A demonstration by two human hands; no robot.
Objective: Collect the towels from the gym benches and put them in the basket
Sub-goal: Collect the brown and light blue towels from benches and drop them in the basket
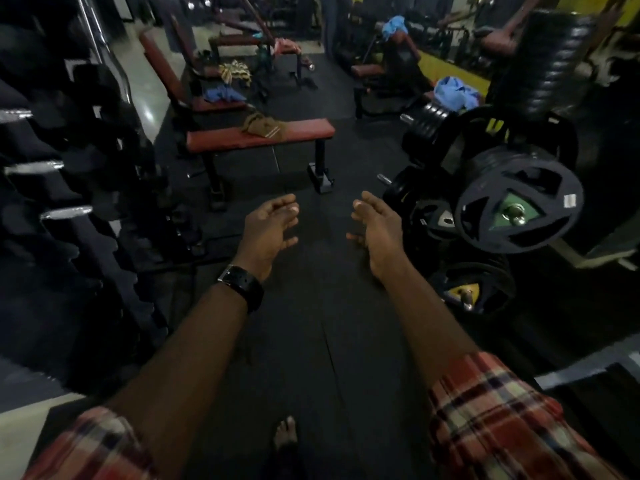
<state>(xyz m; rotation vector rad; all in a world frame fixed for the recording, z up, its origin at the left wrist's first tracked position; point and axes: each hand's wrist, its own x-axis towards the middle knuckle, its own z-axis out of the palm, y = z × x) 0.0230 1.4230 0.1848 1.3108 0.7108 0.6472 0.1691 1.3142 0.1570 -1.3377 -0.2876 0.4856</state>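
A brown towel (pixel 265 127) lies on the nearest red flat bench (pixel 225 138), ahead of me. Behind it a blue towel (pixel 224 94) rests on a second red bench, and a yellow striped towel (pixel 234 71) lies further back. Another blue towel (pixel 455 91) sits by the weight plates on the right, and one more (pixel 394 25) tops a far machine. My left hand (pixel 268 230) and right hand (pixel 379 230) are stretched out over the black floor, short of the bench, both with fingers apart and holding nothing. No basket is in view.
A dumbbell rack (pixel 52 188) lines the left side. Stacked black weight plates (pixel 519 209) on a rack crowd the right. A strip of black rubber floor (pixel 311 341) runs between them toward the benches. My bare foot (pixel 285 433) shows at the bottom.
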